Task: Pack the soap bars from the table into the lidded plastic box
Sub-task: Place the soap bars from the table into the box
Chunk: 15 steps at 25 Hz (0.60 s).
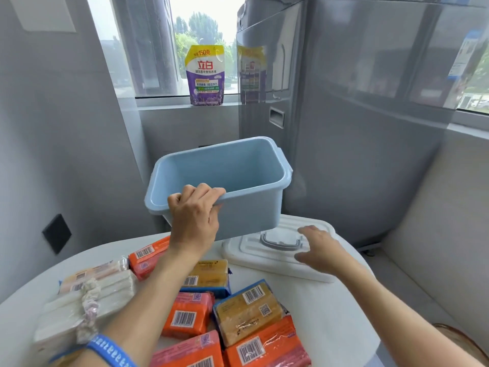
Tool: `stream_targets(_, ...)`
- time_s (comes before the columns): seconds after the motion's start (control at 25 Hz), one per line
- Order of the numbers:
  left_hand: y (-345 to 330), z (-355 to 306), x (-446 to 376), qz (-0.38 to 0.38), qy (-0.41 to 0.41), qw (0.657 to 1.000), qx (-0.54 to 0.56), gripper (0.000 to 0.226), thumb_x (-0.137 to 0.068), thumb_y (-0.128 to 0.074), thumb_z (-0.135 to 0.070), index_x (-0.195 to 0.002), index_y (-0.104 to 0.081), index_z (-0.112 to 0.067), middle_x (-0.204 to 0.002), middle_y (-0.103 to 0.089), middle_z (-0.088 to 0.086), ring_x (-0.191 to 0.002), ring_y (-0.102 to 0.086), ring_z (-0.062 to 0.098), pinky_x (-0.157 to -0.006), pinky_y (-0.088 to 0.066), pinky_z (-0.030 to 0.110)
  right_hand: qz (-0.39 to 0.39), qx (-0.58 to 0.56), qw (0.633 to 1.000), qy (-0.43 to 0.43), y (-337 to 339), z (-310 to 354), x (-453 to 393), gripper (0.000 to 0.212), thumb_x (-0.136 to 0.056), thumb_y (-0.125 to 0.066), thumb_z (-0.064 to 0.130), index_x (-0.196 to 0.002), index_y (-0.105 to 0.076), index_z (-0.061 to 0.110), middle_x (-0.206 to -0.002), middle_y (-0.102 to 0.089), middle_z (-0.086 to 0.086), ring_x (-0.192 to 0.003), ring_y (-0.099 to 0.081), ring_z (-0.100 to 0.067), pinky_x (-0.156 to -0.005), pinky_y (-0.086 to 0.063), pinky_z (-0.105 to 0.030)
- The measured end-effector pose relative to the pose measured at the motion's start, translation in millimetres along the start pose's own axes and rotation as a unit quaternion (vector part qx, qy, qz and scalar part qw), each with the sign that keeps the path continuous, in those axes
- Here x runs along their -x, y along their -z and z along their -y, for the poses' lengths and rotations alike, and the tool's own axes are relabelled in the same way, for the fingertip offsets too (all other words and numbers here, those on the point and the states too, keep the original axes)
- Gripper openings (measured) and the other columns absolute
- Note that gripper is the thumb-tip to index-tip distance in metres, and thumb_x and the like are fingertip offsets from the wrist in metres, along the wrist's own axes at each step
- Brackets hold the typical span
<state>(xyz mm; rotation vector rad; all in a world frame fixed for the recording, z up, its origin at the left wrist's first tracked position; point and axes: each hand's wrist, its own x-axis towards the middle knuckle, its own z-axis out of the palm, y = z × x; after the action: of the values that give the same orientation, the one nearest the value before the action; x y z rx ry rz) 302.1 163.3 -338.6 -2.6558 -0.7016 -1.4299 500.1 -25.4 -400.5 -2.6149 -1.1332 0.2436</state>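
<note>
Blue plastic box (238,170), empty, lid off, is held off the desk (341,313) at 12 o'clock; left hand (194,215) clamps its near rim. Right hand (321,247) hovers open over the white lid (267,256) at 2 o'clock. Soap bars (247,311) lie unpacked at 6 o'clock. Setup step; next: set box down, start loading.

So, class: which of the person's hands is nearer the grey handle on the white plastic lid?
Right. The right hand hovers beside the grey handle; the left hand grips the blue plastic box rim.
</note>
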Motion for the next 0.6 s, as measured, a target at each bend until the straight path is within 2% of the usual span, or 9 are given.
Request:
stream_targets(0.08, -7, -18, 3, 0.013, -0.035, 0.999, 0.013, 0.023, -0.078, -0.075, -0.004, -0.096, -0.072, -0.019, -0.082, -0.067, -0.003, -0.077, -0.058, 0.028, -0.069, -0.014, 0.030, -0.123, -0.124, 0.982, -0.073, 28, -19, 10, 0.054, -0.085, -0.058, 0.016, -0.139, -0.048, 0.016, -0.144, -0.049, -0.007, -0.128, -0.047, -0.028, -0.103, -0.040, -0.042)
stream_targets(0.12, -10, -27, 3, 0.021, -0.051, 0.998, 0.022, 0.023, -0.078, -0.075, -0.004, -0.095, -0.072, -0.020, -0.081, -0.066, -0.004, -0.076, -0.058, 0.027, -0.069, -0.015, 0.032, -0.186, -0.227, 0.950, -0.110, 42, -25, 15, 0.049, -0.087, -0.056, 0.016, -0.136, -0.052, 0.016, -0.138, -0.054, -0.008, -0.123, -0.051, -0.028, -0.101, -0.043, -0.043)
stream_targets(0.2, -16, -49, 5, 0.040, -0.072, 0.995, 0.048, 0.025, -0.079, -0.074, -0.004, -0.096, -0.072, -0.021, -0.081, -0.066, -0.005, -0.077, -0.057, 0.026, -0.069, -0.019, 0.034, -0.263, -0.434, 0.848, -0.149, 71, -31, 27, 0.035, -0.090, -0.053, 0.028, -0.124, -0.059, 0.021, -0.124, -0.061, -0.008, -0.106, -0.062, -0.024, -0.094, -0.050, -0.050)
stream_targets(0.28, -24, -69, 10, 0.066, -0.081, 0.992, 0.073, 0.025, -0.079, -0.072, -0.004, -0.097, -0.072, -0.023, -0.083, -0.066, -0.006, -0.078, -0.056, 0.025, -0.070, -0.022, 0.036, -0.252, -0.552, 0.781, -0.148, 91, -31, 31, 0.025, -0.088, -0.053, 0.044, -0.106, -0.062, 0.030, -0.113, -0.064, -0.003, -0.091, -0.066, -0.019, -0.081, -0.056, -0.047)
stream_targets(0.32, -27, -77, 12, 0.078, -0.082, 0.990, 0.082, 0.024, -0.081, -0.071, -0.006, -0.098, -0.072, -0.023, -0.083, -0.066, -0.007, -0.079, -0.056, 0.024, -0.071, -0.024, 0.037, -0.230, -0.577, 0.771, -0.142, 95, -28, 33, 0.026, -0.086, -0.055, 0.048, -0.103, -0.063, 0.031, -0.112, -0.065, 0.002, -0.090, -0.067, -0.018, -0.077, -0.058, -0.042)
stream_targets(0.36, -30, -83, 14, 0.087, -0.081, 0.989, 0.089, 0.022, -0.082, -0.070, -0.008, -0.099, -0.072, -0.023, -0.084, -0.067, -0.007, -0.080, -0.057, 0.024, -0.073, -0.025, 0.037, -0.213, -0.577, 0.777, -0.136, 93, -26, 33, 0.027, -0.084, -0.058, 0.047, -0.105, -0.064, 0.030, -0.110, -0.066, 0.004, -0.089, -0.067, -0.017, -0.073, -0.057, -0.038)
stream_targets(0.48, -32, -84, 16, 0.093, -0.059, 0.986, 0.129, 0.021, -0.084, -0.067, -0.026, -0.104, -0.073, -0.027, -0.092, -0.069, -0.008, -0.090, -0.059, 0.022, -0.083, -0.028, 0.037, -0.201, -0.518, 0.823, -0.118, 78, -25, 30, 0.041, -0.085, -0.063, 0.023, -0.125, -0.057, 0.027, -0.109, -0.066, 0.005, -0.084, -0.065, -0.009, -0.059, -0.050, -0.028)
stream_targets(0.56, -31, -76, 14, 0.092, -0.011, 0.986, 0.139, 0.033, -0.084, -0.060, -0.042, -0.113, -0.071, -0.030, -0.113, -0.068, -0.006, -0.111, -0.055, 0.021, -0.100, -0.029, 0.046, -0.206, -0.499, 0.834, -0.112, 75, -28, 26, 0.045, -0.085, -0.060, 0.016, -0.128, -0.054, 0.027, -0.106, -0.065, 0.007, -0.080, -0.064, -0.008, -0.056, -0.049, -0.027)
stream_targets(0.6, -31, -69, 12, 0.085, 0.046, 0.988, 0.123, 0.041, -0.084, -0.056, -0.047, -0.120, -0.067, -0.030, -0.127, -0.062, -0.001, -0.122, -0.049, 0.023, -0.106, -0.025, 0.052, -0.209, -0.493, 0.838, -0.109, 75, -29, 25, 0.046, -0.084, -0.059, 0.015, -0.128, -0.054, 0.027, -0.105, -0.066, 0.007, -0.078, -0.064, -0.009, -0.055, -0.051, -0.027)
